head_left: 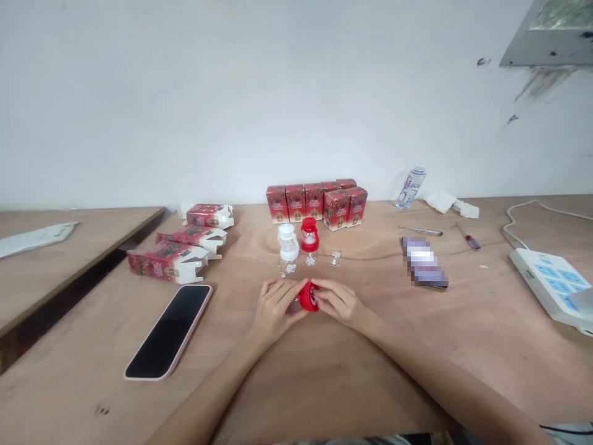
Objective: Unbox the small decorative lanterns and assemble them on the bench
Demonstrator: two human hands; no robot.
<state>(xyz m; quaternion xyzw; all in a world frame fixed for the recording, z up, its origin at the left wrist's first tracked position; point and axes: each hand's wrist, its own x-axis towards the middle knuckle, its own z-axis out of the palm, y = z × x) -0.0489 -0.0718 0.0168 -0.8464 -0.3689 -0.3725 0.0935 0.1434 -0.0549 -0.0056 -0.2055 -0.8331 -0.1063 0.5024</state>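
Low over the middle of the table, my left hand (277,308) is closed around a small red lantern (307,296), which lies tipped on its side with its base toward the right. The fingertips of my right hand (340,301) press at that red base; whether they pinch a small part there is hidden. Just beyond my hands stand a white lantern (288,242) and a second red lantern (309,235), both upright. Thin wire handles (334,258) with small white pieces lie in front of them.
Red printed boxes (314,201) stand along the wall; opened ones (169,261) lie at left. A black-screened phone (169,330) is left, another phone (424,262) right. Farther right are a clear bottle (411,187), screwdrivers (467,237), tissues (440,201) and a power strip (553,287).
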